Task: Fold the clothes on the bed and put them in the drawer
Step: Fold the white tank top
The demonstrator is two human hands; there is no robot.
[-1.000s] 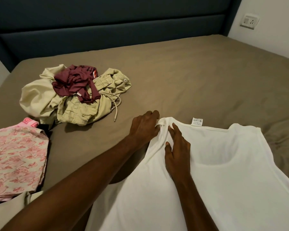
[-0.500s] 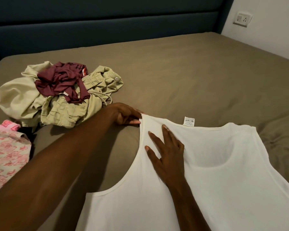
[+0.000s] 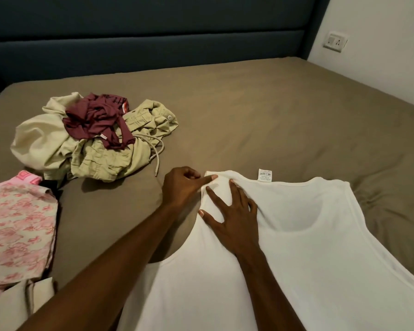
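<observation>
A bed (image 3: pixel 249 111) covered by a taupe fitted sheet fills the view, backed by a dark blue padded headboard (image 3: pixel 153 39), with a white wall and a switch-and-socket plate (image 3: pixel 335 41) seen at the far right corner. All places below are given relative to the white vest (image 3: pixel 308 247), which is spread flat on the near right part of the sheet, neck toward the headboard, its label (image 3: pixel 265 175) turned out at the back of the neckline.

Far to the left of the vest, at the frame edge, a pink floral cloth (image 3: pixel 17 235) is laid flat, with a pale cloth (image 3: pixel 14 304) partly seen just nearer the camera. Up and to the left of the vest, well apart from it, a crumpled heap of beige clothing (image 3: pixel 89 154) is seen, a drawstring trailing from it; a maroon garment (image 3: pixel 98 120) is bunched on top of the heap.

At the vest's left shoulder strap, the left hand (image 3: pixel 182 189) is curled, and the tip of the strap is pinched by its thumb and fingers at the strap's upper corner. Just to the right, the right hand (image 3: pixel 234 218) is laid on the strap with its fingers spread and nearly straight, so that the cloth is pressed flat against the sheet; nothing is gripped by it. The right side of the vest is left untouched and lies smooth.
</observation>
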